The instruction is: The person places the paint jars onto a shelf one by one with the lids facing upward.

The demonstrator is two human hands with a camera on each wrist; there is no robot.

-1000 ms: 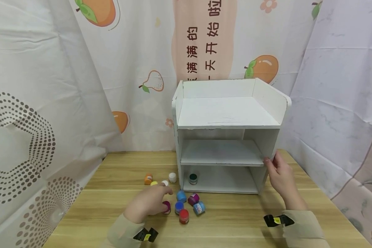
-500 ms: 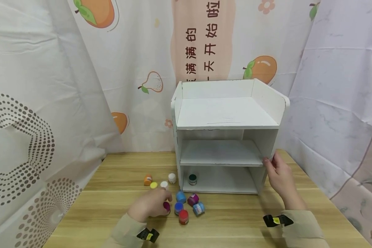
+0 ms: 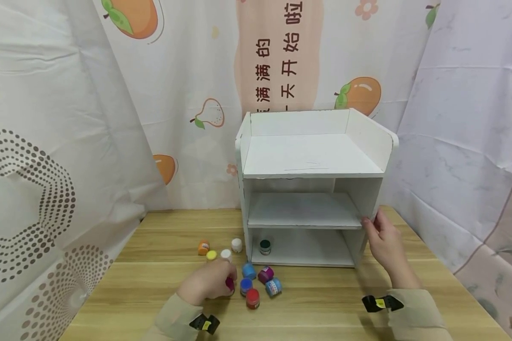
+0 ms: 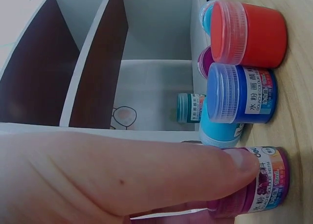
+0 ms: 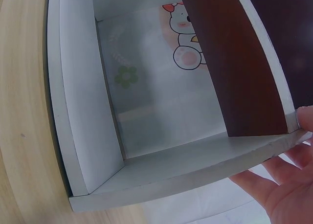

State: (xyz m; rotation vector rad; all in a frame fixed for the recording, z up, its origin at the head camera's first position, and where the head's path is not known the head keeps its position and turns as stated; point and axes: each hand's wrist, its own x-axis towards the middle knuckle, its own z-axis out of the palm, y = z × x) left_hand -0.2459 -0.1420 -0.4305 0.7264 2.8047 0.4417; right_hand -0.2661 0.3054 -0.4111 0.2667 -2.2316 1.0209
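Note:
My left hand grips a small magenta gouache paint jar, its thumb laid along the label in the left wrist view. The jar stands upright on the wooden table. Just right of it are a dark blue paint jar, a red one and a light blue one. At the right side of a white shelf, my right hand holds the side panel, thumb on the front edge and fingers around the outside. A dark green paint jar stands on the shelf's bottom level, at the left.
Past the left hand sit an orange jar, a yellow-topped jar and two white jars, one beside the shelf. A purple jar and a tipped light blue jar lie before the shelf. Patterned curtains hang behind.
My left hand has moved slightly right, and its fingers have closed around the magenta jar, uncovering the yellow-topped and white jars. The right hand has stayed on the shelf's side.

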